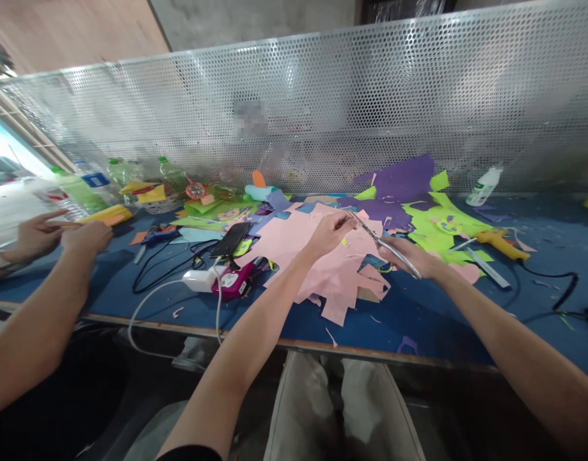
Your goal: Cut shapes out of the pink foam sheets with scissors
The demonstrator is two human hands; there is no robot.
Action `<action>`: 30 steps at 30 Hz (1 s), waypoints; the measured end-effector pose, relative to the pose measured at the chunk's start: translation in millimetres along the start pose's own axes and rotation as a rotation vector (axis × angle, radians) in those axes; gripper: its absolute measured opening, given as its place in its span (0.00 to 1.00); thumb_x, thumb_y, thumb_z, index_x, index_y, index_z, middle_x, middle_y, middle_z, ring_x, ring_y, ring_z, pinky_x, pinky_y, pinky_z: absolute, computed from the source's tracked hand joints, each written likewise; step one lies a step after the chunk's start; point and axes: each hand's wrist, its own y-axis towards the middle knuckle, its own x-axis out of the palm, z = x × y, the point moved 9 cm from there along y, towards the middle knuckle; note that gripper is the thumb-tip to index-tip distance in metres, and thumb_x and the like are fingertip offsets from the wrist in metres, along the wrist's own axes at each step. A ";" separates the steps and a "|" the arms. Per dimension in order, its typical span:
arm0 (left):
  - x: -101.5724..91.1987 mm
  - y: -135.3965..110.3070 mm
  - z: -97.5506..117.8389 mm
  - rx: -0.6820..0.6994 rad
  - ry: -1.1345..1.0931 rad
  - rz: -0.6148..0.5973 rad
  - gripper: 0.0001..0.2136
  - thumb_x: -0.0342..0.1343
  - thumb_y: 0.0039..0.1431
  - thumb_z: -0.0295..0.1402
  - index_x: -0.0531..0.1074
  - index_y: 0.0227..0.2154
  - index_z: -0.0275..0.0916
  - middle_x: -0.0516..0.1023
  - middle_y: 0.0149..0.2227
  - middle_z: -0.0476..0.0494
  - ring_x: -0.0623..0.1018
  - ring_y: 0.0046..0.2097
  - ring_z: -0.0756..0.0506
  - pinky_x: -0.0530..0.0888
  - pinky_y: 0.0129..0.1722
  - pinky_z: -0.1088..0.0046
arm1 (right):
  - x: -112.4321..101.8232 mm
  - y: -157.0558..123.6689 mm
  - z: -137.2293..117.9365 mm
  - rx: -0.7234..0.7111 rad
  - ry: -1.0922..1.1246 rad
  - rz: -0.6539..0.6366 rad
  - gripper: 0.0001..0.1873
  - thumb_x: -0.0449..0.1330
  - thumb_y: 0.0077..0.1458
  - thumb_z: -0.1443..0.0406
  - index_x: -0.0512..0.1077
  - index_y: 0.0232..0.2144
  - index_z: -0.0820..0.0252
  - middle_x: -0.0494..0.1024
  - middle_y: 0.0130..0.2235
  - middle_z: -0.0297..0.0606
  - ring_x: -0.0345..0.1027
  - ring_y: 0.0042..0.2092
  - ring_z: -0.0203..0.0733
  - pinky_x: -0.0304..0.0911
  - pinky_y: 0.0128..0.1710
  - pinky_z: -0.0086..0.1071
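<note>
My left hand (329,232) is closed in a pinch over the pink paper sheets (317,256), holding a small piece at the tip of the scissors; what the piece is I cannot make out. My right hand (411,256) is wrapped round the handles of a pair of silver scissors (384,243), whose blades point up and left toward my left fingers. Both hands hover above the blue table (442,314), over a pile of pink scraps.
Purple paper (402,182) and lime green paper (437,224) lie to the right, with a yellow glue gun (498,242) and a white bottle (484,186). A black phone (232,239), a white plug (200,279) and cables lie left. Another person's hands (58,234) work at far left near bottles.
</note>
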 end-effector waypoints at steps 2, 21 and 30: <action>0.1 0.0 0.2 0.005 0.008 -0.001 0.14 0.55 0.66 0.42 0.73 0.32 0.36 0.72 0.29 0.47 0.69 0.32 0.49 0.65 0.35 0.72 | -0.6 0.0 -0.1 0.005 -0.010 -0.001 0.28 0.50 0.56 0.38 0.66 0.30 0.55 0.65 0.24 0.31 0.60 0.23 0.39 0.55 0.24 0.32; 0.9 0.6 -7.3 -0.001 0.083 0.010 0.13 0.53 0.68 0.41 0.73 0.34 0.36 0.76 0.33 0.46 0.71 0.35 0.49 0.66 0.38 0.71 | -6.5 2.5 6.4 0.080 -0.087 0.096 0.29 0.50 0.54 0.37 0.63 0.24 0.54 0.62 0.18 0.30 0.57 0.22 0.37 0.48 0.22 0.31; 4.1 0.6 2.0 0.023 0.049 -0.053 0.13 0.54 0.66 0.40 0.76 0.33 0.36 0.78 0.35 0.44 0.73 0.35 0.48 0.66 0.36 0.71 | 0.5 -3.3 -13.4 -0.127 -0.020 -0.039 0.29 0.43 0.61 0.39 0.65 0.31 0.55 0.69 0.30 0.36 0.64 0.29 0.42 0.62 0.33 0.37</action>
